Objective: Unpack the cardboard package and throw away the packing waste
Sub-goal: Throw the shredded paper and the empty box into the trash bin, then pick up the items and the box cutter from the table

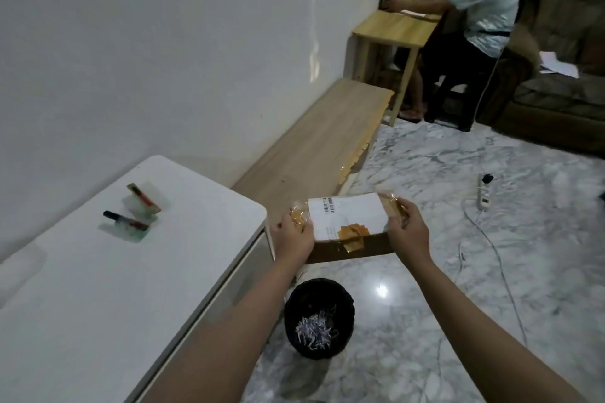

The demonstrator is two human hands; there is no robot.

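A flat cardboard package [352, 232] with a white shipping label and strips of brown tape is held in the air above the floor, just right of the white table's corner. My left hand [296, 234] grips its left end, fingers over crumpled tape. My right hand [407, 231] grips its right end. Below the package a black waste bin [319, 317] stands on the floor with shredded paper inside. Two small packaged items [140, 211] in clear wrapping lie on the white table.
The white table [98, 288] fills the lower left. A low wooden bench [314, 147] runs along the wall. On the marble floor lie a power strip [484, 193] and cables. A person [471, 26] works at a small wooden table at the back, beside a brown sofa [563, 75].
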